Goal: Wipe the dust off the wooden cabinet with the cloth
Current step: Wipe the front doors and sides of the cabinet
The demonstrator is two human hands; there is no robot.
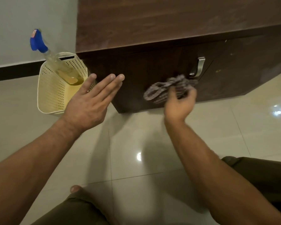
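One cloth point(169, 90), bunched, is gripped in the right hand point(179, 104) against the cabinet point(144, 67) door front, just beside the one handle point(198, 67). The left hand point(89, 101) is held open and empty. Flattening the cloth would probably give broader strokes. One basket point(55, 88) with one spray bottle point(44, 47) stands beside the cabinet.

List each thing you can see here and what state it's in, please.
Dark wooden cabinet: door closed.
Grey bunched cloth: crumpled, held against the cabinet front.
Right hand: gripping the cloth.
Left hand: open, empty.
Cream perforated plastic basket: upright on the floor.
Blue-topped clear spray bottle: leaning in the basket.
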